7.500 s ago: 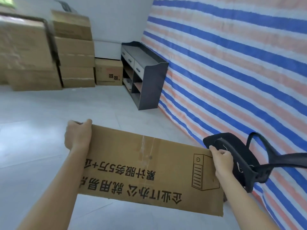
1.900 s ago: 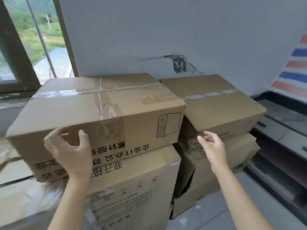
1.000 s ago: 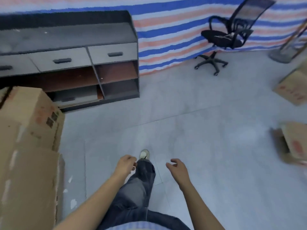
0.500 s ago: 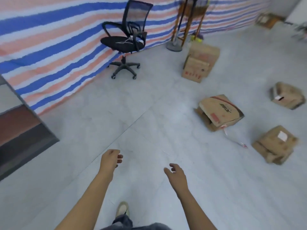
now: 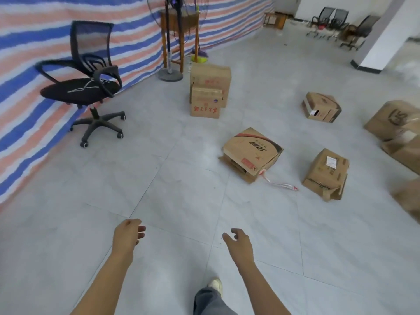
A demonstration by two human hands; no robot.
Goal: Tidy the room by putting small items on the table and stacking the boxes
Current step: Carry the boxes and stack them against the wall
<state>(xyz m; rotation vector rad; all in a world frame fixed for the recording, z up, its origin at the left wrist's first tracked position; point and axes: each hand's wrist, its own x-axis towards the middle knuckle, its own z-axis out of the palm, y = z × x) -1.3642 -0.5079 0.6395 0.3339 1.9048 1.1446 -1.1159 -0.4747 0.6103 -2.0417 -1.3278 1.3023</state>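
Several cardboard boxes lie scattered on the grey tile floor. A flattened-looking box with a red label (image 5: 252,153) lies nearest, ahead and to the right. A small box with a white sticker (image 5: 326,172) sits further right. Two boxes stand together (image 5: 209,89) near the striped tarp. Another box (image 5: 321,106) lies beyond, and bigger ones (image 5: 395,123) are at the right edge. My left hand (image 5: 127,235) and my right hand (image 5: 238,244) hang in front of me, fingers loosely curled, holding nothing.
A black office chair (image 5: 84,87) stands at the left by the striped tarp (image 5: 27,42). A wooden stool (image 5: 179,26) and a standing fan's base (image 5: 170,76) are behind the boxes. A strip of tape (image 5: 279,184) lies on the floor. More chairs (image 5: 336,21) stand far back.
I set the long box on the stack by the window, let go, and turned round. The view has swung toward the scattered boxes, which are now closer. Both hands stay empty.
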